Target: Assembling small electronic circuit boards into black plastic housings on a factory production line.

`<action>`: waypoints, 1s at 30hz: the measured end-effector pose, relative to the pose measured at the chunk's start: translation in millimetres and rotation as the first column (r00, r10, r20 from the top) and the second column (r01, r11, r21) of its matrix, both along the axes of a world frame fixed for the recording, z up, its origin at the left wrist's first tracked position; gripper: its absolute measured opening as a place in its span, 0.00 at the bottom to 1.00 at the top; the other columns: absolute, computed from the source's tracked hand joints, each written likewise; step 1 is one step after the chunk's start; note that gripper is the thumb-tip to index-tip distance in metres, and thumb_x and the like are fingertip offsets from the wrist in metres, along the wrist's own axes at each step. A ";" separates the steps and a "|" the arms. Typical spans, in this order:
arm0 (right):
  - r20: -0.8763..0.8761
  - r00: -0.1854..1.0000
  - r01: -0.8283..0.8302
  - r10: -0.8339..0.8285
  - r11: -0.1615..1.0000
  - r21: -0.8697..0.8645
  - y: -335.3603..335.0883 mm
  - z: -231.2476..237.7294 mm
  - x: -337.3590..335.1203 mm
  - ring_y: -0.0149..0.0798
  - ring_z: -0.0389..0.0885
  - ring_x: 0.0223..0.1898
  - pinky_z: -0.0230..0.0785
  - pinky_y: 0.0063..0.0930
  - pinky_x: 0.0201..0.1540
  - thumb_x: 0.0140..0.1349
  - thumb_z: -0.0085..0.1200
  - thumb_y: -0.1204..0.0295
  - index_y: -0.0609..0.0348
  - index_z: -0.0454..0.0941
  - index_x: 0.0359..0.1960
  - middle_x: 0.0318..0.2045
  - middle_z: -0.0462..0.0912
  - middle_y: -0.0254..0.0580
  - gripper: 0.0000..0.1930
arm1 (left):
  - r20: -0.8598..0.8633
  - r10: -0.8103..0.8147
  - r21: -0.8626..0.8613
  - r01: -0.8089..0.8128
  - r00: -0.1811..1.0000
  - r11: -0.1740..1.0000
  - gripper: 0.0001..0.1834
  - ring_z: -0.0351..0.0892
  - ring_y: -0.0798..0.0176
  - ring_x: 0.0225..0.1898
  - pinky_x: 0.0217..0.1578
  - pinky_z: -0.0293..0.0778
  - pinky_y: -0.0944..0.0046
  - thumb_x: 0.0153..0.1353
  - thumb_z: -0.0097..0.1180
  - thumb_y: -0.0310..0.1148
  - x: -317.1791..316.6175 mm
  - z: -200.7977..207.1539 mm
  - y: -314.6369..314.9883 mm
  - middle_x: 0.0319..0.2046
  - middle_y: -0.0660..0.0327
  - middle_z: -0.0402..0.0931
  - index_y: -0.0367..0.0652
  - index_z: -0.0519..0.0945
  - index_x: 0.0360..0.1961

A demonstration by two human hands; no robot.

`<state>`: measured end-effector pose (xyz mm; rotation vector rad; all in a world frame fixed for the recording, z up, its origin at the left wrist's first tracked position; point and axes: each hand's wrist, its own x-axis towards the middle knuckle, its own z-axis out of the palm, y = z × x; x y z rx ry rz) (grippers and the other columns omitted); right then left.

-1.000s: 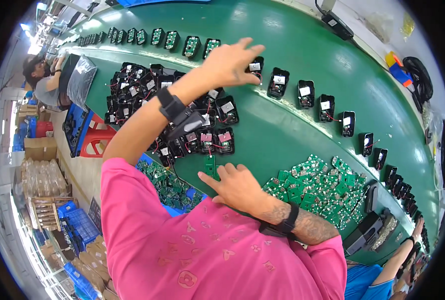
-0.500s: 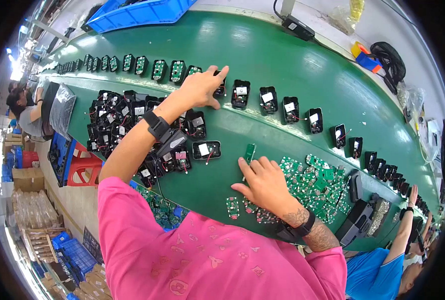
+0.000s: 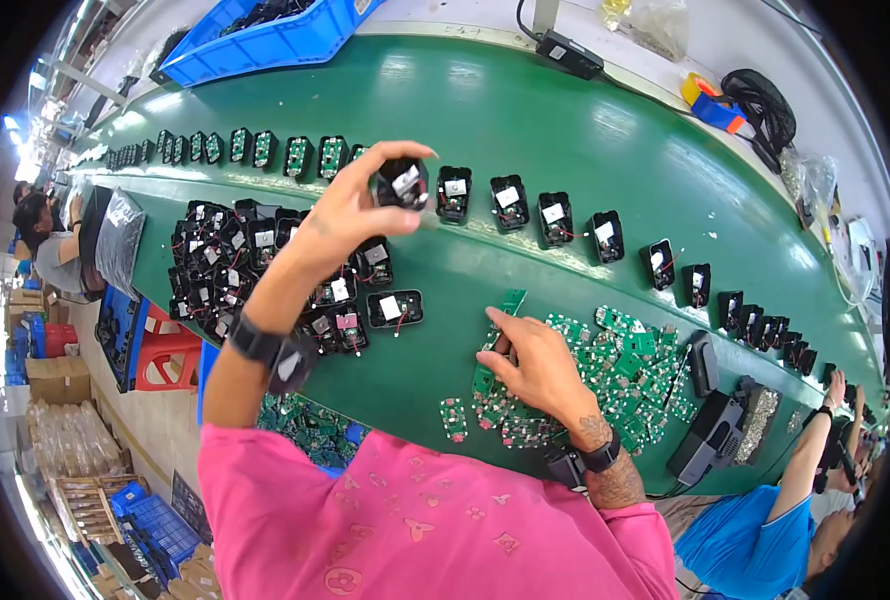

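My left hand is raised over the row and grips a black plastic housing between thumb and fingers. A white block and wiring show inside that housing. My right hand is low over the bench with bent fingers, at the left edge of a heap of green circuit boards. A green circuit board is at its fingertips, partly hidden by them. Black housings with white blocks, such as the nearest one, stand in a row right of my left hand. More housings are piled below my left forearm.
Housings fitted with green boards continue the row leftward. A blue crate stands at the back left. A tape dispenser and black cable are at the back right. Co-workers sit at both ends; one wears a blue shirt.
My left hand has lifted a black housing out of the row and drawn it slightly left. My right hand has shifted a little, its fingers more curled by the circuit board. The view has shifted slightly.
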<state>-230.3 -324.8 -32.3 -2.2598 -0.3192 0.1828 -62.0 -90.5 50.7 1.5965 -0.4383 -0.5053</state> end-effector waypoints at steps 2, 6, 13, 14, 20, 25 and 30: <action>-0.058 0.998 0.007 -0.008 1.000 -0.007 -2.4 0.0 -0.9 0.46 0.80 0.32 0.73 0.39 0.38 0.56 0.66 0.65 0.66 0.74 0.58 0.28 0.81 0.46 0.29 | -0.188 0.040 -0.199 -0.078 0.981 0.977 0.34 0.76 0.64 0.44 0.40 0.74 0.67 0.46 0.66 0.31 -30.7 0.5 -1.4 0.47 0.61 0.69 0.46 0.71 0.58; 0.004 0.999 0.042 -0.043 0.998 0.038 -2.6 0.4 -3.9 0.46 0.80 0.28 0.73 0.38 0.36 0.57 0.63 0.70 0.66 0.77 0.53 0.23 0.81 0.44 0.23 | -0.444 -0.011 -0.466 -0.220 0.896 0.857 0.29 0.69 0.72 0.31 0.29 0.66 0.73 0.49 0.61 0.26 -88.6 -26.3 -13.8 0.38 0.60 0.71 0.39 0.72 0.56; -0.077 0.931 0.365 -0.357 0.897 0.250 -15.3 6.7 -7.9 0.28 0.76 0.21 0.69 0.25 0.27 0.66 0.56 0.74 0.63 0.82 0.50 0.23 0.82 0.38 0.13 | -0.460 -0.034 -0.432 -0.190 0.887 0.882 0.16 0.67 0.77 0.23 0.24 0.61 0.75 0.60 0.60 0.29 -119.0 -59.9 -30.9 0.32 0.65 0.71 0.36 0.78 0.49; -0.185 0.887 0.460 -0.423 0.844 0.275 -18.6 9.7 -7.4 0.23 0.73 0.20 0.66 0.21 0.25 0.67 0.55 0.74 0.62 0.83 0.49 0.22 0.80 0.32 0.12 | -0.427 -0.040 -0.421 -0.159 0.903 0.893 0.14 0.67 0.77 0.23 0.24 0.61 0.76 0.60 0.61 0.29 -119.5 -63.8 -30.2 0.31 0.66 0.71 0.36 0.79 0.47; -0.322 0.783 0.619 -0.532 0.625 0.475 -34.1 8.2 -10.9 0.21 0.72 0.20 0.61 0.16 0.22 0.68 0.56 0.72 0.67 0.81 0.45 0.22 0.79 0.32 0.10 | -0.371 -0.052 -0.307 -0.070 0.927 0.949 0.09 0.71 0.74 0.28 0.54 0.63 0.68 0.61 0.62 0.32 -121.4 -73.2 -39.3 0.26 0.66 0.73 0.39 0.82 0.39; -0.500 0.817 0.576 -0.286 0.376 0.726 -45.7 16.5 -20.9 0.29 0.79 0.20 0.71 0.20 0.22 0.67 0.54 0.75 0.66 0.73 0.45 0.25 0.83 0.45 0.09 | 0.027 0.131 -0.020 -0.130 0.991 0.991 0.09 0.73 0.58 0.52 0.59 0.63 0.59 0.61 0.64 0.33 -126.3 -68.5 -67.4 0.42 0.54 0.75 0.37 0.85 0.33; -0.463 0.847 0.529 -0.261 0.338 0.778 -41.4 31.3 -24.3 0.26 0.76 0.19 0.65 0.16 0.21 0.65 0.56 0.72 0.67 0.75 0.41 0.23 0.81 0.40 0.10 | 0.110 0.121 -0.038 -0.118 0.987 0.992 0.08 0.73 0.58 0.53 0.52 0.70 0.62 0.61 0.62 0.30 -132.0 -63.3 -80.3 0.56 0.51 0.67 0.35 0.85 0.35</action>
